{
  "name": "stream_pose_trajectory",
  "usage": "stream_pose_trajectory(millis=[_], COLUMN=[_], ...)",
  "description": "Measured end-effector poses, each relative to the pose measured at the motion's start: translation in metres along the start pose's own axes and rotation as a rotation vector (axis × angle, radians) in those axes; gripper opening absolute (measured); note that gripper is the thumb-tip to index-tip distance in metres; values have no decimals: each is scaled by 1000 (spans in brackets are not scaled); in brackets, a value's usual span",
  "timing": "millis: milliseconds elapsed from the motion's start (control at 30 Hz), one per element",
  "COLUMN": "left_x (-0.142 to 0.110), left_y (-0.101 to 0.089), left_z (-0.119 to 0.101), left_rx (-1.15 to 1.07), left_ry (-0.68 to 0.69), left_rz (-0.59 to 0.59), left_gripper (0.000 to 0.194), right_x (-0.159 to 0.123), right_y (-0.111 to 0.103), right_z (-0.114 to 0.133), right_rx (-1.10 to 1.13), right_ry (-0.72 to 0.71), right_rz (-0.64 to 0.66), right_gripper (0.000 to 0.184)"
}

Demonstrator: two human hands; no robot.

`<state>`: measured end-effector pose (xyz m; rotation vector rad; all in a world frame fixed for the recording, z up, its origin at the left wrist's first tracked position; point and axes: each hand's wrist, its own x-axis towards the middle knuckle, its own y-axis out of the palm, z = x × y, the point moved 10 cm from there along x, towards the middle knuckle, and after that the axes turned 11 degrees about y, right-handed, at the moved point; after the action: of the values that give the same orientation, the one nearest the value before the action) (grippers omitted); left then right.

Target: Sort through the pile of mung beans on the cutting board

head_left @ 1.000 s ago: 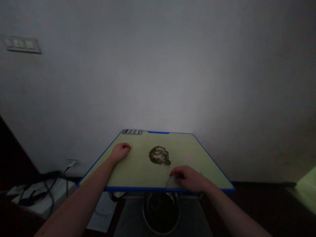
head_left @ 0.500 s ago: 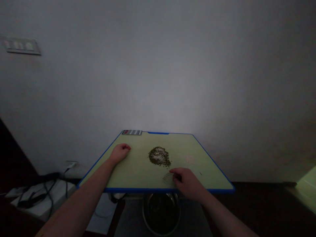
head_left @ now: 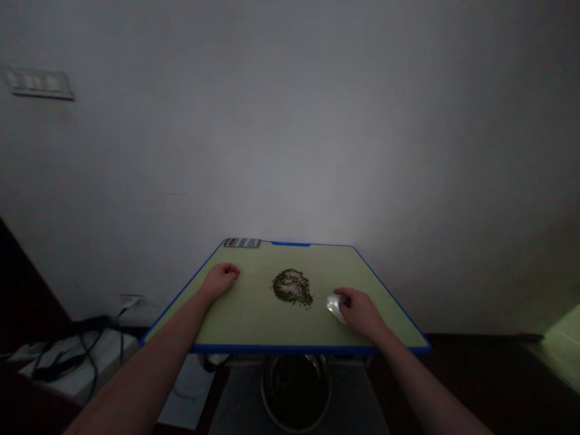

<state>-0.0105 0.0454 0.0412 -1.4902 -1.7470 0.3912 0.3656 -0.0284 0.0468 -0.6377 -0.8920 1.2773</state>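
My left hand (head_left: 220, 280) rests on the left of the pale yellow-green board (head_left: 254, 326), its fingers curled in and nothing visible in them. On the right, my right hand (head_left: 360, 311) grips a clear, shiny, dish-like piece (head_left: 334, 305) by its edge, between thumb and fingers. Exactly what kind of piece it is cannot be made out. Between the hands lies a loose heap of small green beans mixed with white grains (head_left: 292, 287). The clear piece is just right of the heap, apart from it.
A phone (head_left: 242, 243) lies at the board's far left corner. Below the near blue edge stands a round metal bowl (head_left: 296, 393). Cables and a white box (head_left: 104, 362) are at lower left. A plain wall (head_left: 290, 151) rises behind the board.
My right hand has moved right and away from me, bringing the clear piece from near the front edge. It now covers the pale patch on the board. My left hand stays put.
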Motion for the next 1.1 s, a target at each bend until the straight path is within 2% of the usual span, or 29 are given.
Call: stream_pose_trajectory(millis=[133, 267, 400, 767, 867, 967, 1100], left_x=[0, 0, 0, 0, -1, -1, -1], left_y=[0, -1, 0, 0, -2, -2, -1], left_z=[2, 1, 2, 1, -2, -4, -2], left_rx=[4, -9, -14, -5, 2, 0, 2], left_ry=[-2, 3, -7, 5, 0, 10, -11], left_rz=[-10, -9, -2, -3, -1, 3, 3], left_gripper=[18, 18, 18, 19, 19, 18, 18], right_x=[-5, -4, 0, 13, 12, 9, 11], right_y=[11, 19, 17, -11, -8, 2, 5], right_z=[15, 21, 15, -27, -26, -15, -11], right_rx=[50, 45, 26, 9, 34, 63, 34], right_ry=[-43, -26, 12, 107, 116, 66, 44], right_rz=[38, 59, 42, -37, -23, 4, -14], right_gripper=[37, 37, 36, 36, 37, 37, 36])
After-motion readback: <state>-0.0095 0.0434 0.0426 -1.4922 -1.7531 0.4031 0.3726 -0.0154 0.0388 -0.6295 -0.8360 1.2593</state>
